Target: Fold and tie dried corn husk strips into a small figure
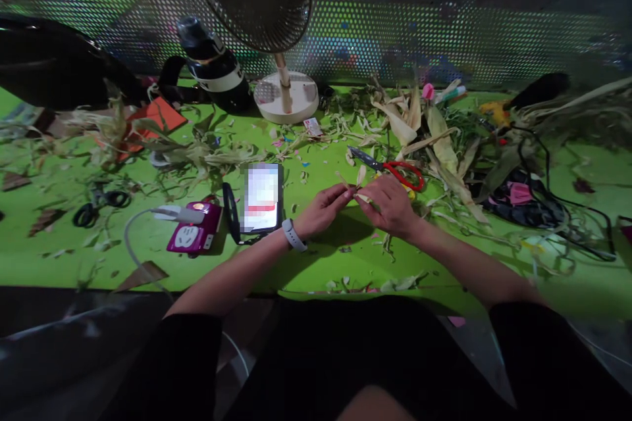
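My left hand and my right hand meet over the green table, fingertips pinched together. Between them is a small piece of dried corn husk, its pale strips sticking up above the fingers. Both hands are closed on it, and its lower part is hidden by the fingers. Just beyond my right hand lie red-handled scissors, blades pointing to the upper left. A pale wristband sits on my left wrist, near a lit phone in a dark case.
Husk scraps litter the green table. A purple power adapter with a white cable and black scissors lie left. Behind stand a fan and a dark bottle. Larger dried husks and a dark strapped item lie right.
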The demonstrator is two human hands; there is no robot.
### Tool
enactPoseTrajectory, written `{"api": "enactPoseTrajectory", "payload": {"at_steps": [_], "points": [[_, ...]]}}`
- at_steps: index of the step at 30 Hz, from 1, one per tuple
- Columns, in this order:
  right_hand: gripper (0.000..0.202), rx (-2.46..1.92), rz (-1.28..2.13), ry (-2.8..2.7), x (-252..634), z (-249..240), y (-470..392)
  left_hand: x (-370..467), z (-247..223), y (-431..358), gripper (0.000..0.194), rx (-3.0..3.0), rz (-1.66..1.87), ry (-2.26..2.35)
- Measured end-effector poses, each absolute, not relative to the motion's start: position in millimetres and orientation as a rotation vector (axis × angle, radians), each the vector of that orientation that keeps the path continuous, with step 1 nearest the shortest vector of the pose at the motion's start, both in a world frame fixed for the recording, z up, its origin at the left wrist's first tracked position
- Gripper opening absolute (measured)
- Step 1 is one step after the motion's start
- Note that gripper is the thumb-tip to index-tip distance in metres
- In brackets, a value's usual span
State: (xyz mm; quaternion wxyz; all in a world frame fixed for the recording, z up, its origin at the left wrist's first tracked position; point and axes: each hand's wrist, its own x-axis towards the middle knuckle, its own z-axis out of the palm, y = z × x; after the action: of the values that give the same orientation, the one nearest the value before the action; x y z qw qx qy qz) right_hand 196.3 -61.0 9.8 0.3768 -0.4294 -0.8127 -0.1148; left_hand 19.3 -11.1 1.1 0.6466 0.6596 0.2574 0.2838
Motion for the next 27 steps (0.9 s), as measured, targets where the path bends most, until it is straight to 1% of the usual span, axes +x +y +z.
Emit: {"api": "enactPoseTrajectory", "payload": {"at_steps": [7,10,12,16,22,24,27], "points": [[0.01,-1.245,0.345,-1.739,192,19,-63,14,0,-11,0.041,1.516,0.594,0.562],[0.014,-1.263,0.533,-1.663,195,21,-61,14,0,-10,0.04,1.507,0.595,0.588],[0.013,-1.263,0.54,-1.655,197,20,-59,15,-2,-10,0.037,1.455,0.61,0.609],[0.009,-1.241,0.377,-1.731,199,18,-57,17,-6,-11,0.035,1.278,0.609,0.614],[0.012,-1.159,0.211,-1.926,201,17,-57,19,-8,-9,0.035,1.138,0.672,0.691],[0.018,-1.14,0.202,-1.985,206,21,-57,19,-6,-8,0.035,1.123,0.654,0.728],[0.034,-1.161,0.19,-2.027,213,27,-56,16,-5,-5,0.035,1.141,0.624,0.74]]}}
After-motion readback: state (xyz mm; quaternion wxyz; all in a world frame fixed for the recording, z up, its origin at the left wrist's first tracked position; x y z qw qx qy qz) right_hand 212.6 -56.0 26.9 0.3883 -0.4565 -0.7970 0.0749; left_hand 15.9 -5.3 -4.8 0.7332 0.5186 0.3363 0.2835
